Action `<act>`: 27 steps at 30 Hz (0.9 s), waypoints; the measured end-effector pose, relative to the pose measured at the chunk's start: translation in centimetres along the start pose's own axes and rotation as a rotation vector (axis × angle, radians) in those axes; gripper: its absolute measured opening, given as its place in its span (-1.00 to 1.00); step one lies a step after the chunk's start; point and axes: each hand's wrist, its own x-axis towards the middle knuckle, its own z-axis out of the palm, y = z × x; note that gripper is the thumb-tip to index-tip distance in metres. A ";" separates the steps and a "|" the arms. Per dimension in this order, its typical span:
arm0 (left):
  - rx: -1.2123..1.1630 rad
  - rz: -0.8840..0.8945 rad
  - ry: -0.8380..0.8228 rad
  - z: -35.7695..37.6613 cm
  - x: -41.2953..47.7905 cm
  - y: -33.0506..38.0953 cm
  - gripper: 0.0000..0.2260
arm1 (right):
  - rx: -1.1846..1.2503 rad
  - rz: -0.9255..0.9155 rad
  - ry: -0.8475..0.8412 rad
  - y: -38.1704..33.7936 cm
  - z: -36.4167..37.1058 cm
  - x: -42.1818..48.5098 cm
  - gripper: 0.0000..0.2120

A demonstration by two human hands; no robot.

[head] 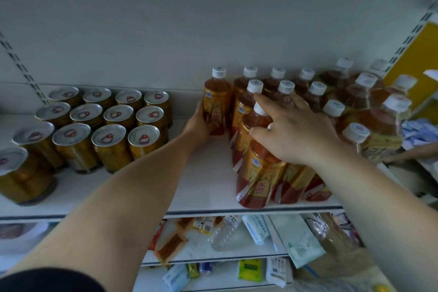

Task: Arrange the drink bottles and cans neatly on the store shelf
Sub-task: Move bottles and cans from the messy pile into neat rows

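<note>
Shelf (208,173): left hand (198,123) grips bottle (216,92); right hand (291,130) spread, touching bottles (256,173).

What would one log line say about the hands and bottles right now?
left hand grips back-left tea bottle | right hand rests on front bottles | cans stand at left

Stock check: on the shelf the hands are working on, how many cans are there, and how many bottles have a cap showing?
cans: 13
bottles with a cap showing: 15
total: 28
</note>
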 end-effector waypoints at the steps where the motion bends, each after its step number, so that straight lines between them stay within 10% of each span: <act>1: 0.011 -0.018 -0.003 0.0 0.3 0.3 -0.29 | -0.001 -0.001 -0.001 0.0 0.0 -0.1 -0.36; 10: 0.211 -0.019 -0.083 -0.6 2.0 -1.1 -0.03 | 0.018 0.013 -0.028 -0.3 -0.5 0.3 -0.36; 22: 0.657 0.116 -0.209 -10.2 -11.6 5.1 -0.35 | 0.098 0.038 -0.123 -1.7 -2.5 -0.9 0.01; 27: 0.677 0.169 -0.172 -16.9 -16.0 7.1 -0.40 | 0.141 -0.040 -0.017 -7.5 -3.4 -0.8 -0.33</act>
